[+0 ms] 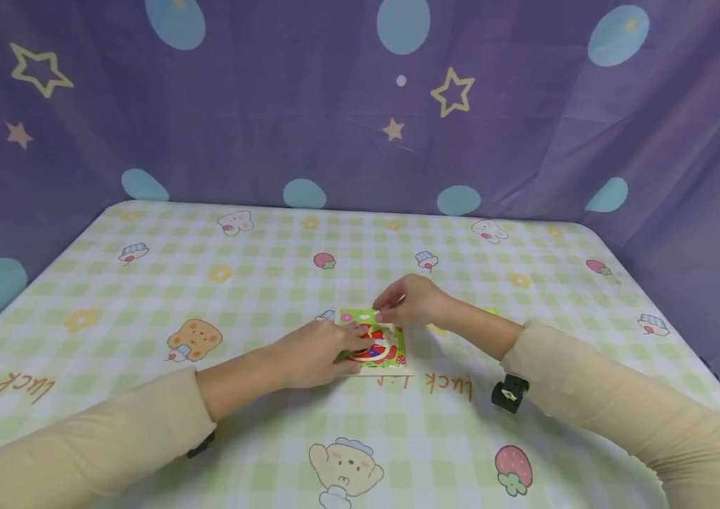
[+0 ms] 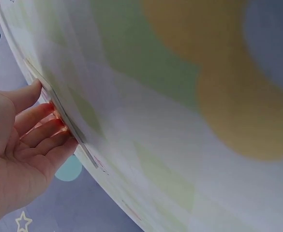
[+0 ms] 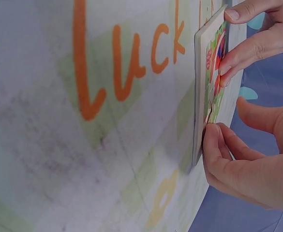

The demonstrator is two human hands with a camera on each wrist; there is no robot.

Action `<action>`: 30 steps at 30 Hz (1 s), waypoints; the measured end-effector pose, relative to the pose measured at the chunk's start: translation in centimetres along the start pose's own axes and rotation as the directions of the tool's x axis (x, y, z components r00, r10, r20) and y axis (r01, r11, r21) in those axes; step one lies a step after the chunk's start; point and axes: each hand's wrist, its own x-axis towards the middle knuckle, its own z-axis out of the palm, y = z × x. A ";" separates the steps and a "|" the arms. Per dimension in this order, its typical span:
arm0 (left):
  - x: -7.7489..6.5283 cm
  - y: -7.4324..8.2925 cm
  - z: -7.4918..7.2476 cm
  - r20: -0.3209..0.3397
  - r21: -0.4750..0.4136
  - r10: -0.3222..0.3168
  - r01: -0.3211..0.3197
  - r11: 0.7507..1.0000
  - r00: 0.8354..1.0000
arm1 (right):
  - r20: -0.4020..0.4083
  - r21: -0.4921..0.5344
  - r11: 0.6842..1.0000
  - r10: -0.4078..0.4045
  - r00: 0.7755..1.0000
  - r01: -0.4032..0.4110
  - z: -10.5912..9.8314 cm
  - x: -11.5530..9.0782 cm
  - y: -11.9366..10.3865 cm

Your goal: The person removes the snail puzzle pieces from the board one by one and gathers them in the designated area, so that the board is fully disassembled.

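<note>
A thin square picture board (image 1: 391, 359) with a wooden-looking rim lies on the checked cloth, printed in green, red and blue. My left hand (image 1: 318, 351) reaches over its left side, fingers spread on the picture. In the left wrist view, the left thumb (image 2: 32, 94) touches the board's edge. My right hand (image 1: 420, 300) is at the far right part of the board. In the right wrist view its bent fingertips (image 3: 213, 129) touch the picture near a pale-edged seam, while the thumb (image 3: 252, 113) stands apart from them.
A checked tablecloth (image 1: 258, 283) with printed animals, fruit and lettering covers the table. Behind it hangs a purple curtain (image 1: 334, 127) with stars and blue ovals. A green strip (image 1: 492, 310) shows just beyond the right forearm. A black wrist device (image 1: 509, 393) sits under the right sleeve.
</note>
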 end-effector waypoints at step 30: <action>0.1 0.2 -0.1 0.015 -0.002 -0.023 0.023 1.000 1.000 | 0.013 0.010 1.000 -0.009 1.000 0.009 0.1 0.5 -0.2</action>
